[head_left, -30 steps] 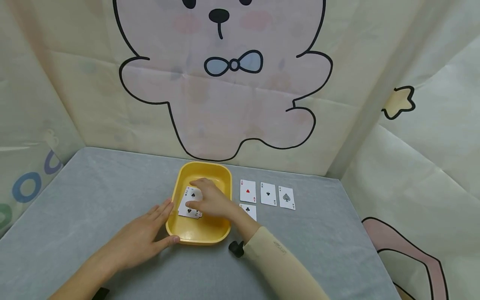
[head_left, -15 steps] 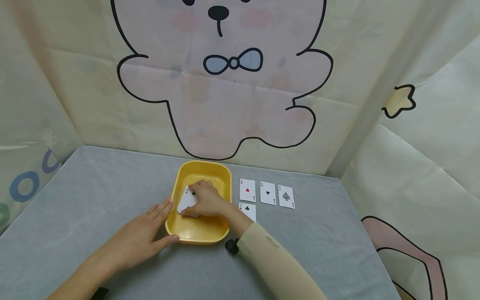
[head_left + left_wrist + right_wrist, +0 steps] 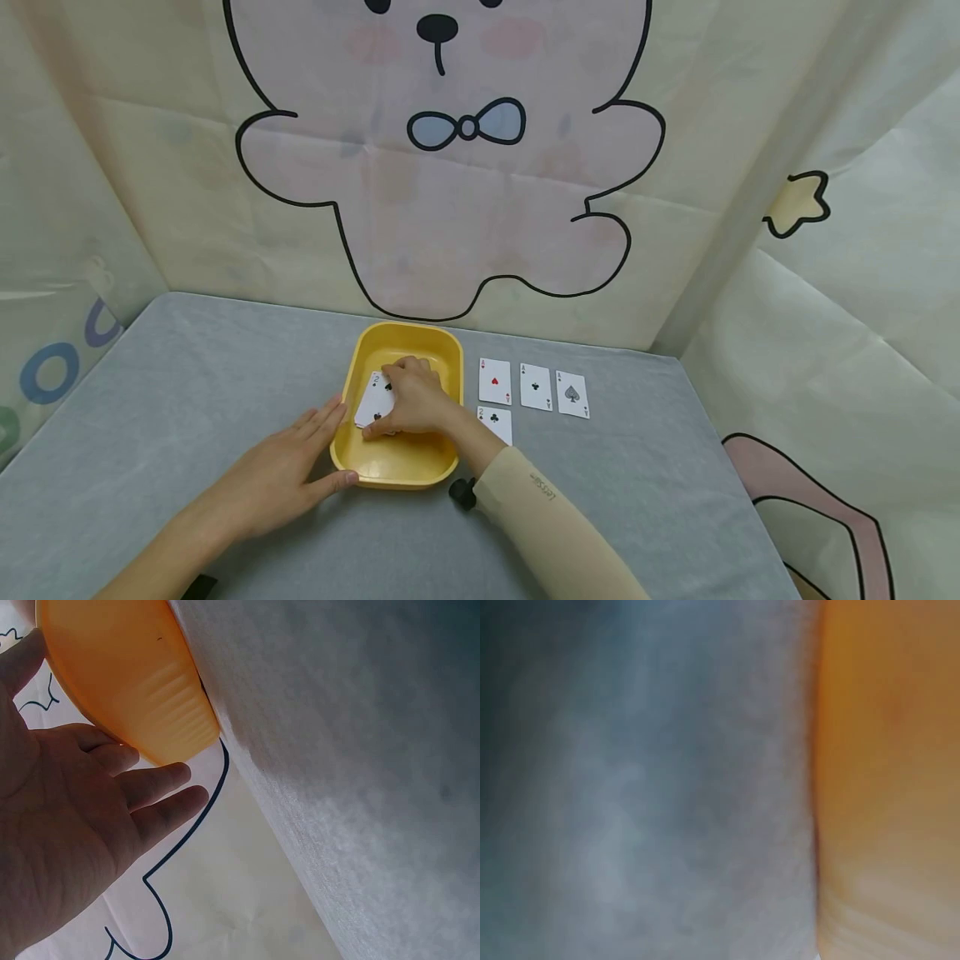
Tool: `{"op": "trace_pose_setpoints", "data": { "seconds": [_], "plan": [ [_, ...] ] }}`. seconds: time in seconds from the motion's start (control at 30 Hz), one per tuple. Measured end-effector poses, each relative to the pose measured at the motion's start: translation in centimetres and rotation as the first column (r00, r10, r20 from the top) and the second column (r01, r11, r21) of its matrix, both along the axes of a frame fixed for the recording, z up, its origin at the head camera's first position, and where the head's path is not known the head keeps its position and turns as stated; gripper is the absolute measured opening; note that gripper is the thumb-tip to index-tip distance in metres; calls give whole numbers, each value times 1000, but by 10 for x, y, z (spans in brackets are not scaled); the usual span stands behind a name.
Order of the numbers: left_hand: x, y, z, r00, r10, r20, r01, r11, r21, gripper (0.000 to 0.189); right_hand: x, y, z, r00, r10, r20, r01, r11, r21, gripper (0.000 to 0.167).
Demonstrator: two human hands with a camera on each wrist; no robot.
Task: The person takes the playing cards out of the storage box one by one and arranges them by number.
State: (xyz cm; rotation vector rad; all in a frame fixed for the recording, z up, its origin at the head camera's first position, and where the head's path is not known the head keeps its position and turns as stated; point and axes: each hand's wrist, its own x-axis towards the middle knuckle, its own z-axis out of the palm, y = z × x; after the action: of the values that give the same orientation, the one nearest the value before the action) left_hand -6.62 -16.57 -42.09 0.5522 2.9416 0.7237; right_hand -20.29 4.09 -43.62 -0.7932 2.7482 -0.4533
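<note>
While straight left fingers (image 3: 324,420) touch tray (image 3: 408,462), right fingers (image 3: 400,381) pinch cards (image 3: 372,403).

One tray (image 3: 401,465), one pile (image 3: 372,402) inside, its cards uncountable. One left hand (image 3: 288,473), one right hand (image 3: 418,402), one table (image 3: 225,375). From the tray: four loose cards at 3 o'clock, three aces (image 3: 536,388), one two (image 3: 495,425); one printed star (image 3: 797,204) at 2; three printed rings (image 3: 28,375) at 9.

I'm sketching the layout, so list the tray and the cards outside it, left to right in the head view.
Yellow tray, ace of hearts, ace of clubs, ace of spades. Left out: the two of clubs, directly on the near side of the ace of hearts.
</note>
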Motion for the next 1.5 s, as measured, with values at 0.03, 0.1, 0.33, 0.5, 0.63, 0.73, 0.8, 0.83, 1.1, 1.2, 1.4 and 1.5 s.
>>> {"op": "trace_pose_setpoints", "data": {
  "seconds": [0.03,0.1,0.33,0.5,0.63,0.73,0.8,0.83,1.1,1.2,1.4,1.5],
  "plan": [
    [0,0,0,1000,1,1,-1,1000,-1,101,0,0,0,1000,-1,-2,1,1000,3,106],
    [0,0,0,1000,3,3,-3,1000,-1,101,0,0,-1,1000,-7,0,7,1000,10,107],
    [0,0,-1,1000,3,-8,-3,1000,2,101,0,-1,-2,1000,-8,15,7,998,57,104],
    [0,0,-1,1000,1,-10,-1,1000,6,101,-2,-1,-2,1000,-8,18,7,998,70,99],
    [0,0,-1,1000,-1,-7,1,1000,7,100,-2,-1,-1,1000,-11,23,9,997,74,96],
    [0,-1,-1,1000,-3,-9,3,1000,7,100,-1,-1,-1,1000,-12,25,10,997,80,95],
    [0,-1,-1,1000,-3,-9,3,1000,6,100,-1,-1,-1,1000,-10,21,8,996,84,94],
    [-1,-1,-1,1000,-3,-8,3,1000,6,100,-1,-1,-1,1000,-8,18,6,996,86,94],
    [-1,0,0,1000,-3,6,3,1000,10,101,0,1,4,1000,8,15,-8,999,39,93],
    [0,0,0,1000,-3,2,3,1000,10,100,0,3,10,1000,17,19,-17,999,30,93],
    [0,0,0,1000,-4,12,3,1000,12,101,0,8,20,999,16,37,-16,1000,11,93],
    [0,1,1,1000,-1,18,1,1000,4,102,1,11,24,999,7,44,-7,1000,-1,92]
  ]
}}
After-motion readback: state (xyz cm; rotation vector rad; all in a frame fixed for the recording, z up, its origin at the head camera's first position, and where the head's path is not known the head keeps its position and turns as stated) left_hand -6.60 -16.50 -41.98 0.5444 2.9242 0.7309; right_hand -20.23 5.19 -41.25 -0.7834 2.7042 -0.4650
